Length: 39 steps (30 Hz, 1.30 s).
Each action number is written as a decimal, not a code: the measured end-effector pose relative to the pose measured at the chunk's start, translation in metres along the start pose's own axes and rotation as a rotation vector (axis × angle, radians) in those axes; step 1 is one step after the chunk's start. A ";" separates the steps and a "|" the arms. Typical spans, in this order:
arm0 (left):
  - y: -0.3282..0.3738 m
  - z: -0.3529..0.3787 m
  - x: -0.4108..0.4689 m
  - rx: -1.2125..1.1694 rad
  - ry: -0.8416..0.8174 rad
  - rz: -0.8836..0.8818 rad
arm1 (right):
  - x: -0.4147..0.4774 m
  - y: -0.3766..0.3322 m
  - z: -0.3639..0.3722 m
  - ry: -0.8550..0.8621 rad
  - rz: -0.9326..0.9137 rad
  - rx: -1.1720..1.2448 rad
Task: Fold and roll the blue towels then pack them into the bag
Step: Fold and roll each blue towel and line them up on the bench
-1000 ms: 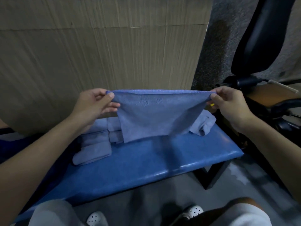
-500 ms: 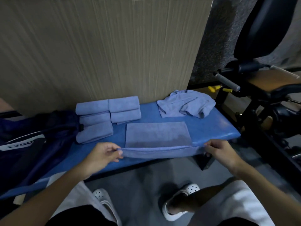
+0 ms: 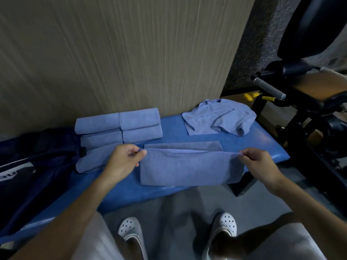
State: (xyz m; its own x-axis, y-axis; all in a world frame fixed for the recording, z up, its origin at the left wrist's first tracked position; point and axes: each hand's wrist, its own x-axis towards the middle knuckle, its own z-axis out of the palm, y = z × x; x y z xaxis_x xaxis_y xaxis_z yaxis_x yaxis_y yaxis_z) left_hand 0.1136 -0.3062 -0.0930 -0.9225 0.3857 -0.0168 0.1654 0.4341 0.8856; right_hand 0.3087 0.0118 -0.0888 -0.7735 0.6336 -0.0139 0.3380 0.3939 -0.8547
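The left hand and right hand each pinch a top corner of the towel between thumb and curled fingers, stretching that edge straight between them, while the towel's doubled lower part lies on the bench. Just beyond the left fingers sit the rolled towels, with the bag further left; beyond the right fingers lies a crumpled towel

five rolled towels, one half-folded towel, one crumpled heap, one bag.
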 end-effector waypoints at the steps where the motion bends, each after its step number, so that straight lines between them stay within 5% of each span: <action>1: -0.004 0.005 0.010 0.022 0.014 -0.005 | 0.009 0.001 0.005 0.007 -0.002 -0.003; 12: -0.031 0.033 0.058 0.219 0.165 0.044 | 0.085 0.032 0.056 0.155 -0.044 -0.039; 20: -0.033 0.039 0.069 0.535 0.104 -0.004 | 0.106 0.046 0.061 0.034 -0.046 -0.367; 39: -0.032 0.038 0.070 0.556 0.125 -0.021 | 0.106 0.033 0.072 0.122 -0.046 -0.361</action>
State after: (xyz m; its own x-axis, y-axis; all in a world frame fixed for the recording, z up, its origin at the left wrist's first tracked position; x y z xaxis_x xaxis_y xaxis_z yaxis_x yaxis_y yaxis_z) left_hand 0.0566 -0.2617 -0.1403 -0.9562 0.2879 0.0526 0.2738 0.8168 0.5078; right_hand 0.1989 0.0439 -0.1561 -0.7300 0.6761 0.1003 0.4885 0.6187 -0.6153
